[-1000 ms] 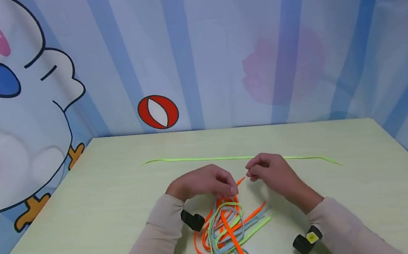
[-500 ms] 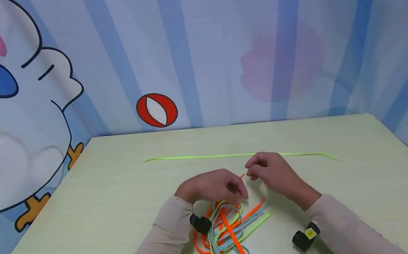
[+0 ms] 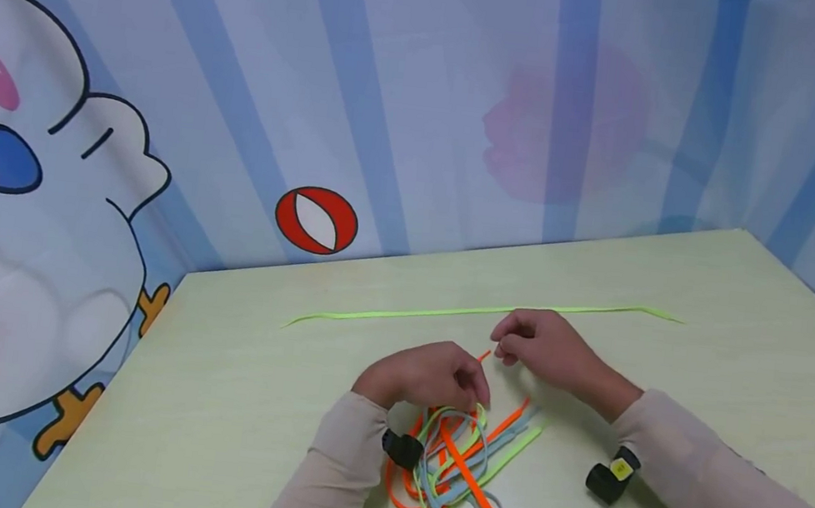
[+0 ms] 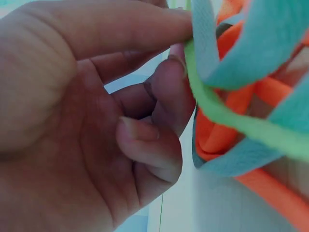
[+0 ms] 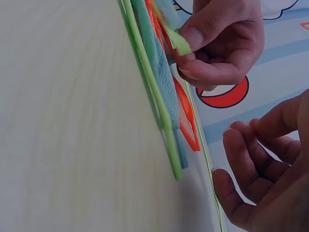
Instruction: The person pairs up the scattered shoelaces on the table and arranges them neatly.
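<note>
A tangle of flat shoelaces in orange (image 3: 481, 497), grey-blue (image 3: 459, 490) and yellow-green lies on the table. Above its far end my left hand (image 3: 427, 374) pinches a yellow-green shoelace (image 5: 179, 44) between thumb and index finger, plain in the right wrist view. That lace (image 4: 212, 104) runs from the fingertips across orange and blue loops in the left wrist view. To the right, my right hand (image 3: 544, 345) hovers with loosely bent fingers and nothing between them. An orange lace tip (image 3: 484, 355) lies close to its fingertips, apart from them in the right wrist view.
One yellow-green shoelace (image 3: 400, 314) lies stretched across the table (image 3: 225, 401) behind both hands, partly covered by the right one. A printed cartoon backdrop (image 3: 452, 125) stands along the table's far edge.
My left hand has shifted right over the tangle, leaving the orange lace and taking a yellow-green one, which now rises in a small loop beneath its fingers. The right hand has barely moved.
</note>
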The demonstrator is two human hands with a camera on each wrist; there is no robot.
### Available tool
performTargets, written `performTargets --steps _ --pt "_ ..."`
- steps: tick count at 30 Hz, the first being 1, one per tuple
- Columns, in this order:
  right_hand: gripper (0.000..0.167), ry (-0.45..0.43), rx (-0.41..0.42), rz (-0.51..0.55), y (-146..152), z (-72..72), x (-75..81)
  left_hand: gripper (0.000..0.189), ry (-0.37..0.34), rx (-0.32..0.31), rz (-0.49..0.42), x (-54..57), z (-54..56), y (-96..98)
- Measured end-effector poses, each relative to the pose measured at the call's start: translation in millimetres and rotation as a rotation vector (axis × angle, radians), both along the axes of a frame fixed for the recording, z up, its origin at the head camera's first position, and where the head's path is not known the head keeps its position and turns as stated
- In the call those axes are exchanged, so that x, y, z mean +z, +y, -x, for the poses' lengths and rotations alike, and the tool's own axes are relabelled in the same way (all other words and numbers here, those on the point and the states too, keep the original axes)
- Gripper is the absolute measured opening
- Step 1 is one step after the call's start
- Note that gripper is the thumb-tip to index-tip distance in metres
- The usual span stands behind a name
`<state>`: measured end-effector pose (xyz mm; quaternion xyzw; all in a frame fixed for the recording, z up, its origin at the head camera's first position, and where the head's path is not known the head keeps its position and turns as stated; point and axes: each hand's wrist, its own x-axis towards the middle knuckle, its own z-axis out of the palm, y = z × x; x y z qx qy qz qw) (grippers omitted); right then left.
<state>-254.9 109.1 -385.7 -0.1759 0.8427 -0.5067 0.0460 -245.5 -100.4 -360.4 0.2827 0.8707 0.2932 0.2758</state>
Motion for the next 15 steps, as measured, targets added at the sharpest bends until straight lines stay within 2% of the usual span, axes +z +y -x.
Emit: performTargets --steps 8,15 --pt "0.018 0.008 0.030 -0.013 -1 1.5 -2.6 0.011 -0.096 -0.031 -0.083 -3.7 5.3 -7.0" --pt "0.016 0.027 0.064 -0.011 -2 -0.7 0.1 0.012 -0.230 -0.052 -0.288 -3.9 8.4 -14.8"
